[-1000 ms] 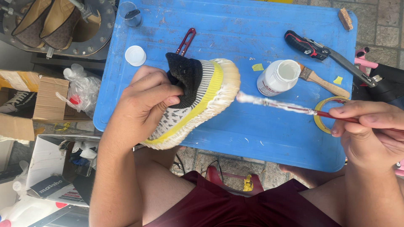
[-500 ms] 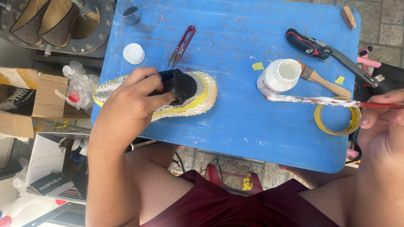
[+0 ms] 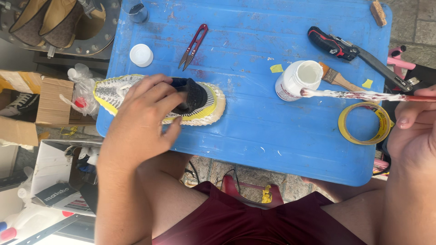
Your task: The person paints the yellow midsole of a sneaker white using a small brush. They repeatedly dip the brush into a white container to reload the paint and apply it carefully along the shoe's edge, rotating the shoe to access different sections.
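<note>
A grey, black and yellow knit sneaker [image 3: 205, 102] with a cream ribbed sole lies on its side on the blue table [image 3: 254, 41], toe past the left edge. My left hand [image 3: 143, 115] rests on top of it and grips it. My right hand [image 3: 411, 124] at the right edge holds a thin brush [image 3: 352, 95] caked in white glue. The brush tip points left and sits just at an open white glue jar [image 3: 297, 80].
Red thread snips [image 3: 194, 45], a white lid [image 3: 141, 55], a small metal cup [image 3: 136, 11], a wooden paintbrush [image 3: 338, 78], a red-and-black utility knife [image 3: 334, 44] and a yellow tape roll [image 3: 364, 123] lie on the table. Cardboard boxes [image 3: 27, 104] stand at the left.
My left hand turned the sneaker from raised and tilted down onto its side and slid it left. The brush left the sole and swung right, up to the glue jar.
</note>
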